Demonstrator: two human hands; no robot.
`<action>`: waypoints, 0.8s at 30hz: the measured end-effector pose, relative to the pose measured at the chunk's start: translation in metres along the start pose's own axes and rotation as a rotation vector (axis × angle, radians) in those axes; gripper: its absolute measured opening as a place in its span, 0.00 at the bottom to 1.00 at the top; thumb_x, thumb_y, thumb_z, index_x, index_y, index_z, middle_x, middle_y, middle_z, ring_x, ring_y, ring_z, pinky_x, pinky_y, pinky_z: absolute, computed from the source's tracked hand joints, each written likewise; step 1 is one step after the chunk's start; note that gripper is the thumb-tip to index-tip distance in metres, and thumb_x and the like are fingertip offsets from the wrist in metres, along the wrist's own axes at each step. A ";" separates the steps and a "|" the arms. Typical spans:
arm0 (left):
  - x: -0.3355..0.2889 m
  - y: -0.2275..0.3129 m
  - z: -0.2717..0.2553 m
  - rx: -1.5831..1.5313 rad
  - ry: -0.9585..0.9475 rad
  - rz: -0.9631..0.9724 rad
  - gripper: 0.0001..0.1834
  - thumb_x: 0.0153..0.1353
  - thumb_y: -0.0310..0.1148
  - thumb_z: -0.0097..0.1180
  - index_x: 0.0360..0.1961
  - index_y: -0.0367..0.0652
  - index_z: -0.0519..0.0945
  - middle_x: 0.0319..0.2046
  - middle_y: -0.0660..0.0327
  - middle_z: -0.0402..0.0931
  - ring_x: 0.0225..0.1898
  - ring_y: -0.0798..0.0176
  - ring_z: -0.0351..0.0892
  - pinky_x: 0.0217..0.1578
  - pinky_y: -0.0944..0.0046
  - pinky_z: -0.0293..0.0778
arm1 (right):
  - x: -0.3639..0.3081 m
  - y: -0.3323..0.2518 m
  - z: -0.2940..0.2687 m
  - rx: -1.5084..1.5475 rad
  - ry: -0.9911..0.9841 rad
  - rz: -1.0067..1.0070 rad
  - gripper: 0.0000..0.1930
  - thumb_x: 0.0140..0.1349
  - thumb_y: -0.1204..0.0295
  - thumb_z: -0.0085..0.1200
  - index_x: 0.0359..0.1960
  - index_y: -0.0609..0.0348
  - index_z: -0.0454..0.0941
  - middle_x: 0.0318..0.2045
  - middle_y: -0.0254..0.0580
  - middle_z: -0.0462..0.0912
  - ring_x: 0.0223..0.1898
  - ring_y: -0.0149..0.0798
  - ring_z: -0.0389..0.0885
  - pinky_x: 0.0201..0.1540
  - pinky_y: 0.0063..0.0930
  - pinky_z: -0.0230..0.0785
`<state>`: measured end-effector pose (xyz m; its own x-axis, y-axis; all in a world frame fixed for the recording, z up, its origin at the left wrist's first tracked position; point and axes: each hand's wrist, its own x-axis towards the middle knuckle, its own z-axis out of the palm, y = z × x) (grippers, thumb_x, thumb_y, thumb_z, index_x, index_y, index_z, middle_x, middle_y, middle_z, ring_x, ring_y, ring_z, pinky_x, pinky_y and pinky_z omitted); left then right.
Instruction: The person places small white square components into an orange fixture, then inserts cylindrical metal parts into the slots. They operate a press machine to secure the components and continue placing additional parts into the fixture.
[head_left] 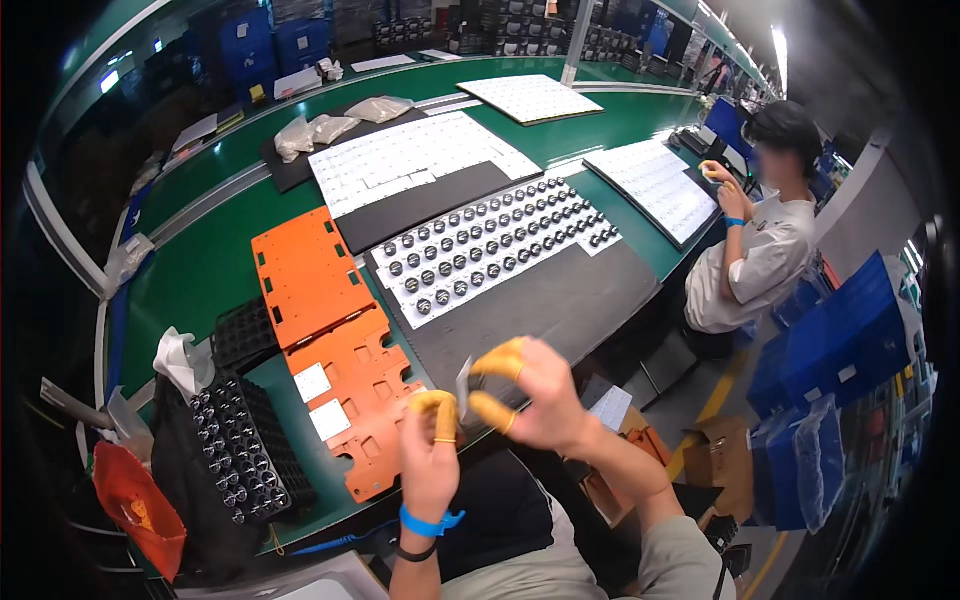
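Note:
My left hand (430,460) and my right hand (548,395) are raised close together over the table's near edge, with yellow covers on their fingers. Between the right thumb and forefinger is a small pale flat piece (463,384) with a dark side, seen nearly edge-on. The left fingers are curled in and meet beside its lower end; what they pinch is hidden. Beyond the hands, rows of small round black parts (460,288) stand on a white sheet on a dark grey mat (540,300).
Left are orange panels (310,275) with two white squares, a black tray (255,450) of shiny round parts, and a red bag (140,510). White-sheeted boards (420,160) and clear bags (335,128) lie on the green table (190,270). A co-worker (760,240) sits right, near blue bins (830,330).

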<state>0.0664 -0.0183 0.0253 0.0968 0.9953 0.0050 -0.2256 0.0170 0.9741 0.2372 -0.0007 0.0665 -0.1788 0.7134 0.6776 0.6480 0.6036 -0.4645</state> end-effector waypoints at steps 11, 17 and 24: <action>0.026 0.021 -0.071 0.818 0.492 0.284 0.11 0.62 0.26 0.61 0.46 0.35 0.80 0.32 0.59 0.71 0.29 0.61 0.62 0.30 0.61 0.66 | -0.028 0.238 -0.060 -0.730 0.176 0.476 0.14 0.53 0.67 0.66 0.39 0.58 0.84 0.37 0.42 0.81 0.45 0.44 0.77 0.55 0.39 0.62; 0.033 0.023 -0.084 0.878 0.519 0.298 0.08 0.61 0.26 0.62 0.39 0.34 0.79 0.30 0.59 0.68 0.28 0.60 0.59 0.31 0.59 0.61 | -0.031 0.277 -0.059 -0.824 0.219 0.445 0.15 0.53 0.68 0.66 0.42 0.60 0.84 0.40 0.44 0.80 0.48 0.45 0.76 0.56 0.41 0.63; 0.044 0.034 -0.089 0.907 0.532 0.315 0.06 0.61 0.26 0.61 0.35 0.34 0.77 0.26 0.60 0.64 0.27 0.60 0.58 0.31 0.57 0.59 | -0.025 0.279 -0.057 -0.829 0.224 0.426 0.15 0.54 0.69 0.65 0.42 0.60 0.84 0.41 0.45 0.80 0.49 0.45 0.76 0.56 0.40 0.63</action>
<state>-0.0235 0.0346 0.0381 -0.3200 0.8601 0.3974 0.6514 -0.1049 0.7515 0.4647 0.1301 -0.0476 0.2826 0.6782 0.6784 0.9592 -0.1958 -0.2038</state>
